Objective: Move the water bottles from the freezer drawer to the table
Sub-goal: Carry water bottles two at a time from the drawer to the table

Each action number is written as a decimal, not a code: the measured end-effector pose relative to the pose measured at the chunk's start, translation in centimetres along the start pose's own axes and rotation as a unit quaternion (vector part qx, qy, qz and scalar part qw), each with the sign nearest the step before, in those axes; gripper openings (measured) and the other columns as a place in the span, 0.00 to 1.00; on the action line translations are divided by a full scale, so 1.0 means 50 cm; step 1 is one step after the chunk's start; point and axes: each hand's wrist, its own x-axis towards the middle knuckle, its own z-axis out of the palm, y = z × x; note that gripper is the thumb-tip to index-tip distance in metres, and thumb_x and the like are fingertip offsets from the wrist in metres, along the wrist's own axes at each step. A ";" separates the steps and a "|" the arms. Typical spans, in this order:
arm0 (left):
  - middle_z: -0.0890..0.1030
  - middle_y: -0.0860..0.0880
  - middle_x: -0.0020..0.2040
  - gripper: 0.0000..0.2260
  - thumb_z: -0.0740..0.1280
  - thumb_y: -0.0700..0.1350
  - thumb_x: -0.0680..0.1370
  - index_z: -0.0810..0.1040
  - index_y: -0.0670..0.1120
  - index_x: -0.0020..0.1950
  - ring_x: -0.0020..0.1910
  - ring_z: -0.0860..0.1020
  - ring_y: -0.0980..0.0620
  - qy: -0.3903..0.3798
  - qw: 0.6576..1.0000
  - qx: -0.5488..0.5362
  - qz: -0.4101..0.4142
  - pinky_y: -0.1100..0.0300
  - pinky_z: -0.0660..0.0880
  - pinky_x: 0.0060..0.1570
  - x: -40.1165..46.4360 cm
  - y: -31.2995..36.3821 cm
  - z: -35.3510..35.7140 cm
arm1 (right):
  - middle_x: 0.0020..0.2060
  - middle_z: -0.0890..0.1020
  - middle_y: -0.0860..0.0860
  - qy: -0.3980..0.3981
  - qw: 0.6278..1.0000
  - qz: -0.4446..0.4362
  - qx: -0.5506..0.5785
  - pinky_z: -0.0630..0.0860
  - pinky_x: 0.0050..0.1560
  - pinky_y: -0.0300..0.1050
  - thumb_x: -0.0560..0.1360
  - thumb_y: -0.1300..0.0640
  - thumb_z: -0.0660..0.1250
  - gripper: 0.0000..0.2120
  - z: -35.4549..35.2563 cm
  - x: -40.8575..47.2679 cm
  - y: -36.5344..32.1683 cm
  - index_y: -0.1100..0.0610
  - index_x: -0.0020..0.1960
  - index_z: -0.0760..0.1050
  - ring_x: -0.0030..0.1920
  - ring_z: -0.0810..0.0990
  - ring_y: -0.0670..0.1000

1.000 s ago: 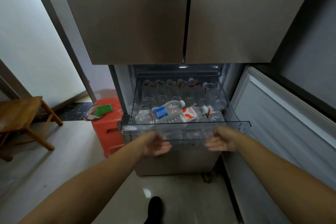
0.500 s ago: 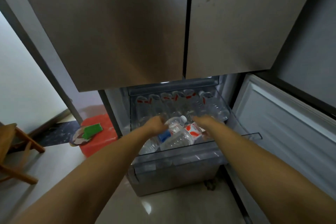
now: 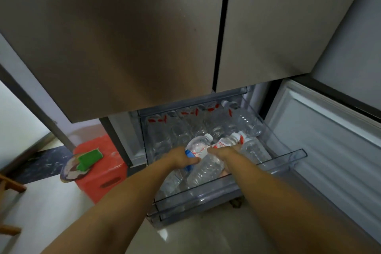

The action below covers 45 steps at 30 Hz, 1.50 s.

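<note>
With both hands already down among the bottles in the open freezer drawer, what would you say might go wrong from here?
1. The blue-label bottle under the left hand lies on top of other bottles; lifting it may set neighbours rolling.
2. The right hand reaches for the red-label bottle wedged among others, so its grip may slip.
3. The freezer drawer is pulled far out; leaning on its front edge could strain it.

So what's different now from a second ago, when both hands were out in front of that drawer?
Both hands went forward and down into the drawer. The left hand now grips the blue-label bottle; the right hand has closed on the red-label bottle beside it. The camera also moved closer. The back row of bottles, the open drawer and the red stool stayed as they were.
</note>
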 end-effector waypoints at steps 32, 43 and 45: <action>0.83 0.42 0.48 0.18 0.72 0.50 0.74 0.77 0.41 0.59 0.47 0.82 0.44 -0.090 0.925 -0.336 0.152 0.46 0.79 0.55 -0.174 0.402 0.242 | 0.50 0.83 0.52 0.212 0.920 -0.296 0.143 0.79 0.44 0.44 0.70 0.50 0.74 0.23 -0.460 -0.298 0.332 0.53 0.61 0.73 0.47 0.83 0.52; 0.77 0.46 0.49 0.18 0.73 0.50 0.73 0.69 0.46 0.55 0.44 0.78 0.53 -0.170 0.938 -0.083 0.289 0.62 0.77 0.40 -0.186 0.442 0.397 | 0.53 0.77 0.48 0.424 0.871 -0.187 0.160 0.71 0.41 0.30 0.70 0.51 0.74 0.29 -0.416 -0.404 0.545 0.51 0.67 0.65 0.50 0.77 0.47; 0.76 0.49 0.48 0.18 0.72 0.49 0.74 0.68 0.46 0.57 0.41 0.75 0.58 -0.196 0.927 -0.053 0.316 0.69 0.74 0.30 -0.208 0.449 0.416 | 0.52 0.78 0.48 0.467 0.849 -0.166 0.183 0.69 0.36 0.27 0.70 0.52 0.75 0.29 -0.396 -0.426 0.581 0.52 0.66 0.66 0.48 0.77 0.47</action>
